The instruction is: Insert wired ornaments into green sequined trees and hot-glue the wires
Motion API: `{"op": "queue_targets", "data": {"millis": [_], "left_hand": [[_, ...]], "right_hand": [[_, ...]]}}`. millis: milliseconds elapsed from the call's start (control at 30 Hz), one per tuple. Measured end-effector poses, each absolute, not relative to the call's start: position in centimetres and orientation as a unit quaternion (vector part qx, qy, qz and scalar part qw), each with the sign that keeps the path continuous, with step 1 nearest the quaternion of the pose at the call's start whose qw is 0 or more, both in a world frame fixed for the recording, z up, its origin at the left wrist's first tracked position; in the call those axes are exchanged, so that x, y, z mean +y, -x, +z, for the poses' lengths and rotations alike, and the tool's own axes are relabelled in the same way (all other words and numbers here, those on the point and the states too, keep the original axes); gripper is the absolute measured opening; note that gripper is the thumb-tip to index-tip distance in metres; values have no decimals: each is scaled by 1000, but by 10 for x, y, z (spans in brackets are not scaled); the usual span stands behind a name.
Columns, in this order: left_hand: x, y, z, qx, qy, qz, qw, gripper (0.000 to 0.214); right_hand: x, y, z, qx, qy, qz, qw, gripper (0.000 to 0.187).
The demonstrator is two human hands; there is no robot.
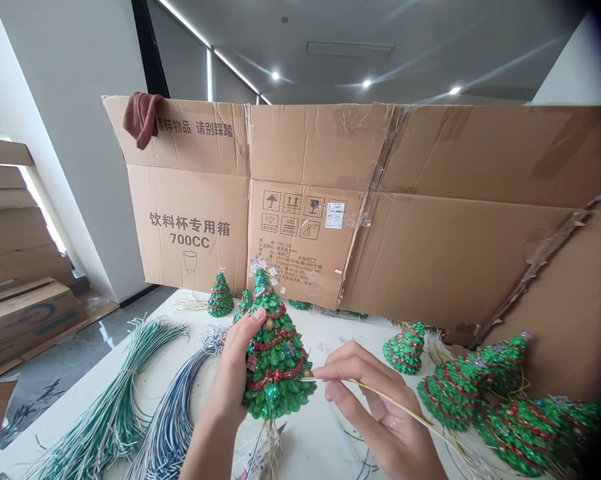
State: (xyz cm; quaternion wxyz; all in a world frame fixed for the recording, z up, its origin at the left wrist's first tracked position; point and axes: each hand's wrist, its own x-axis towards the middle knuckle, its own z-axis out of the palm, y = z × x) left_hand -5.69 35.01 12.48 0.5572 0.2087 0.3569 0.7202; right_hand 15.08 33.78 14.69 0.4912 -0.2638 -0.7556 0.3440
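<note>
My left hand (235, 373) is closed around a small green glittery Christmas tree ornament (275, 353) with red garlands, holding it upright above the white table (145, 373). My right hand (375, 407) pinches a thin yellow-green wire (395, 403) whose tip touches the tree's right side at its lower garland. Thin wires hang from the tree's base.
Bundles of green and white wires (110, 407) and grey-blue wires (175, 413) lie at the left. Several more tree ornaments (485, 393) sit at the right, and others (221, 295) stand at the back. A big cardboard box wall (380, 220) rises behind, with a brown cloth (141, 119) draped on it.
</note>
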Motion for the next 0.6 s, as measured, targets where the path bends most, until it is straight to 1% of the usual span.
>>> {"op": "queue_targets", "data": {"millis": [167, 267, 400, 600], "left_hand": [[351, 52, 124, 376, -194, 713, 559, 59], [351, 50, 124, 366, -200, 709, 569, 59], [352, 47, 124, 369, -201, 702, 575, 57], [352, 44, 122, 331, -182, 709, 595, 49]], "right_hand": [[336, -146, 145, -713, 289, 372, 520, 6], [335, -144, 144, -696, 293, 398, 521, 7], [335, -144, 144, -698, 291, 396, 521, 9], [333, -146, 147, -695, 307, 408, 506, 14]]}}
